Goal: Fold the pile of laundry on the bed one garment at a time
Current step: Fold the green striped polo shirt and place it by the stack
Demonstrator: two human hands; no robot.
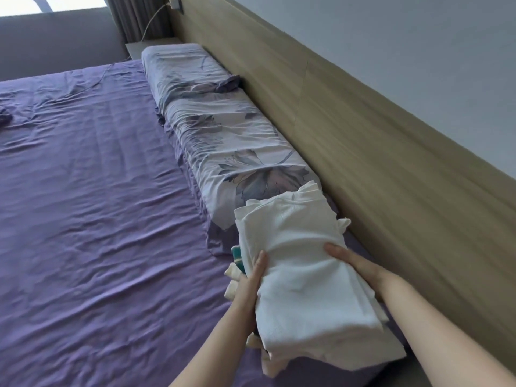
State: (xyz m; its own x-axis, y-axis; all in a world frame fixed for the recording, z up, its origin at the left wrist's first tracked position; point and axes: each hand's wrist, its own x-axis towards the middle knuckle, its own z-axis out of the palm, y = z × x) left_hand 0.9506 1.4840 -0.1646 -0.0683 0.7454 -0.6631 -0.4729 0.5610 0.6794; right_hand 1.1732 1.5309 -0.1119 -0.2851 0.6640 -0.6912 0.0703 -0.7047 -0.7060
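Note:
A stack of folded white garments [301, 263] lies near the bed's right edge, just in front of the floral pillows. A teal and white piece [238, 256] peeks out at the stack's left side. My left hand [251, 283] holds the stack's left side, thumb up on the top layer, fingers hidden beneath the cloth. My right hand [354, 268] grips the right side, thumb across the top, fingers hidden under the stack. Whether the stack rests on the purple sheet [106, 219] or is lifted slightly is unclear.
Two floral pillows [223, 129] line the wooden headboard [349, 129] on the right. A dark purple cloth [4, 118] shows at the far left edge. A cable [150, 20] runs from a wall socket down to the bed.

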